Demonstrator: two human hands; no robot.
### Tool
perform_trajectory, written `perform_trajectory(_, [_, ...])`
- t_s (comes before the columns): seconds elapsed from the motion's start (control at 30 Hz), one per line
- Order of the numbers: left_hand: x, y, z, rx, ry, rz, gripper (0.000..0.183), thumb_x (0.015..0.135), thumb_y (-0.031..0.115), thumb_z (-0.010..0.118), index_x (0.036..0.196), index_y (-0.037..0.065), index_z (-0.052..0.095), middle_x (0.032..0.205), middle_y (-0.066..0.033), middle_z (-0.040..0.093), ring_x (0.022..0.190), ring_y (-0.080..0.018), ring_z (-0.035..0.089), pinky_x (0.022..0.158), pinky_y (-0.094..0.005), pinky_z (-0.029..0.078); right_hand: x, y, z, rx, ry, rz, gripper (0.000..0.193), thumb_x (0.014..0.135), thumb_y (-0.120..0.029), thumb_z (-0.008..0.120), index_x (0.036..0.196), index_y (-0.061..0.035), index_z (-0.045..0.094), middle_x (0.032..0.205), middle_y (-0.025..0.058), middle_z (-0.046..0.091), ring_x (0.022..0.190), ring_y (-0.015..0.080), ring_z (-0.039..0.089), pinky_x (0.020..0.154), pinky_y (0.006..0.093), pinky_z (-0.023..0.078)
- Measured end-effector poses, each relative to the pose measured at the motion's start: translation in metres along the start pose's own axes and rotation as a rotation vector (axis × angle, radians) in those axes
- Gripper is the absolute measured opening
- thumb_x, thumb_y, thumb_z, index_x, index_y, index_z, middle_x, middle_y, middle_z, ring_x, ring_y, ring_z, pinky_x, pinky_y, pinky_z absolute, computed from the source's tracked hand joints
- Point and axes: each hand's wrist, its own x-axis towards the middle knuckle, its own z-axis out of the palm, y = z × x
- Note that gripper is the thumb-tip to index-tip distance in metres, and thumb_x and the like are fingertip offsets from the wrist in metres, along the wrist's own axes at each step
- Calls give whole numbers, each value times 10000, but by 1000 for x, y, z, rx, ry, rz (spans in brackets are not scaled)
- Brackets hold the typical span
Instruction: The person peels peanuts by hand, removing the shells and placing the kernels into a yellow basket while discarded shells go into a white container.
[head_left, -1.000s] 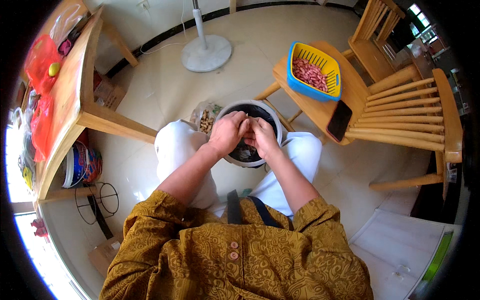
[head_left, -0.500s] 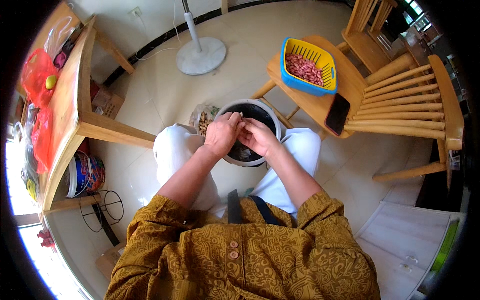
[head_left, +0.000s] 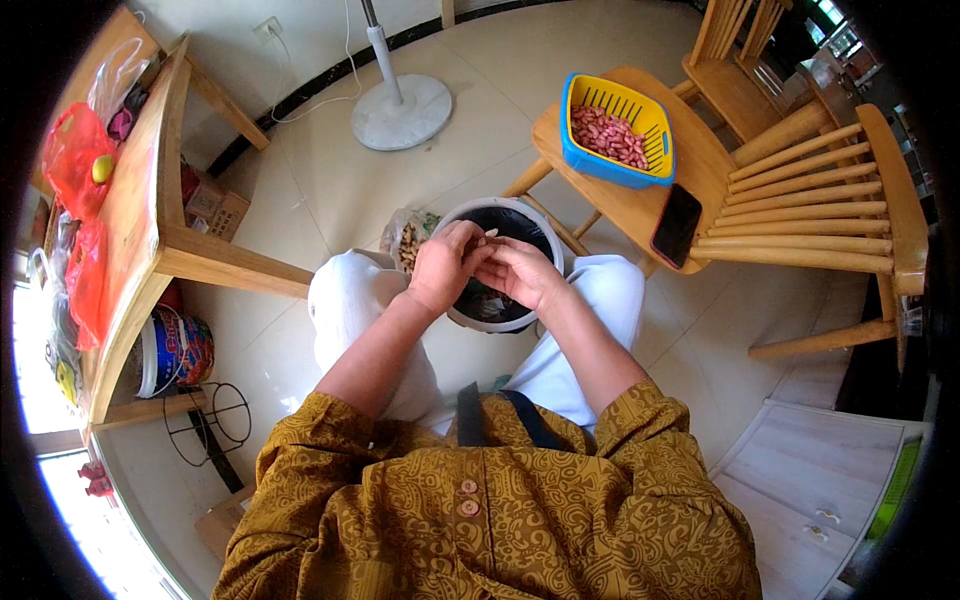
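The left hand [head_left: 443,268] and right hand [head_left: 522,272] are meeting at the fingertips, pinching a small pale piece [head_left: 490,233] between them; which is gripping it I cannot tell. Beneath them a bin [head_left: 487,204] is standing, with a bag [head_left: 394,236] of tan pods lying left of the left hand. Beyond the right hand, rightward, a basket [head_left: 597,168] is holding pink kernels [head_left: 607,138].

Mustard-brown swirl-patterned shirt [head_left: 420,520] with loose sleeves [head_left: 318,435] and round pinkish buttons [head_left: 469,487], white trousers [head_left: 345,310], dark straps [head_left: 469,416]
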Motion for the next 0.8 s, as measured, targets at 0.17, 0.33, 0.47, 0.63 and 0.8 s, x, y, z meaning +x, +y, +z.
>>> perform_trajectory(0.17, [2, 2, -7, -62, -78, -65, 212, 763, 187, 694, 839, 40, 562, 793, -130, 602, 744, -302, 604, 652, -375, 488, -6, -5, 6, 29, -34, 42, 235, 880, -330, 612, 992, -128, 571, 889, 22, 620, 865, 161, 617, 827, 355, 512])
perform_trajectory(0.33, [2, -2, -5, -121, -101, -93, 241, 736, 178, 731, 814, 24, 563, 740, -131, 600, 667, -266, 599, 625, -344, 486, -7, -5, 12, -56, -51, 32, 290, 833, -402, 655, 961, -153, 578, 846, -13, 603, 823, 135, 605, 807, 326, 509])
perform_trajectory(0.47, [3, 1, -6, -180, -94, -108, 242, 722, 161, 745, 807, 18, 569, 709, -128, 601, 630, -239, 597, 600, -324, 485, -2, -1, 6, 10, -76, 45, 267, 825, -387, 667, 937, -164, 574, 812, -36, 585, 790, 115, 594, 787, 314, 509])
perform_trajectory(0.63, [2, -11, -3, -329, -98, -148, 249, 715, 164, 753, 806, 15, 575, 687, -125, 611, 614, -215, 606, 592, -310, 488, 1, 2, 3, 60, -104, 49, 213, 848, -336, 653, 925, -154, 573, 789, -43, 568, 771, 110, 592, 761, 306, 520])
perform_trajectory(0.8, [3, -9, -11, -267, -111, -115, 214, 727, 81, 753, 802, 1, 569, 677, -70, 619, 634, -102, 591, 580, -259, 477, -5, -3, 5, -33, -164, 7, 208, 880, -294, 615, 980, -114, 583, 883, -2, 609, 857, 131, 610, 825, 331, 521])
